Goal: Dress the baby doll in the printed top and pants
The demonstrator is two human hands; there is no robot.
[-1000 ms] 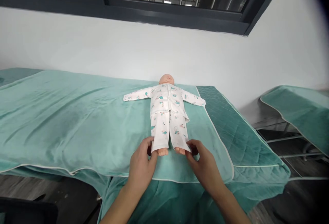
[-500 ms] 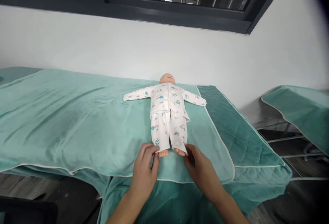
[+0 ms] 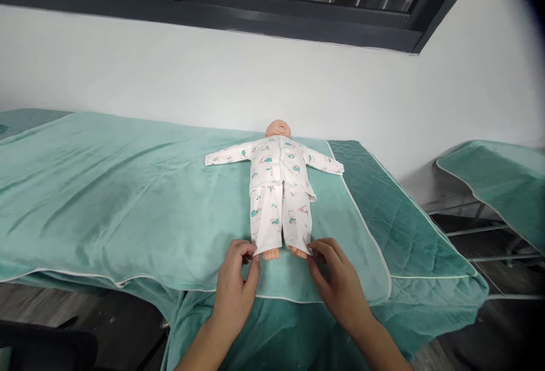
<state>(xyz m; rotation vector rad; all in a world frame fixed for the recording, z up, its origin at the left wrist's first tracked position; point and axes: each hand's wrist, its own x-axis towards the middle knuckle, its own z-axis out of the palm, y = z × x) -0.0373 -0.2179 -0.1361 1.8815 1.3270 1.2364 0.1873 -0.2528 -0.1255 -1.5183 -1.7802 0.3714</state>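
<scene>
A baby doll [image 3: 278,127] lies on its back with its arms spread, its head toward the wall. It wears a white patterned jacket [image 3: 279,161] and matching trousers [image 3: 267,218]. Bare toes stick out below both trouser cuffs. My left hand [image 3: 237,280] pinches the outer edge of the cuff on the left of the view, pulling it slightly outward. At the other cuff's outer corner, my right hand [image 3: 338,277] has thumb and fingertips closed on the fabric.
Under the doll is a light green blanket [image 3: 128,201] over a bed with a darker quilted cover [image 3: 383,206]. A white wall and a dark window frame [image 3: 298,25] stand behind. Another green-covered bed [image 3: 502,172] is at the right, a dark chair [image 3: 42,348] at lower left.
My left hand has moved slightly left, drawing its cuff edge outward. My right hand still grips the other cuff, its fingers slightly shifted. The view has shifted a little.
</scene>
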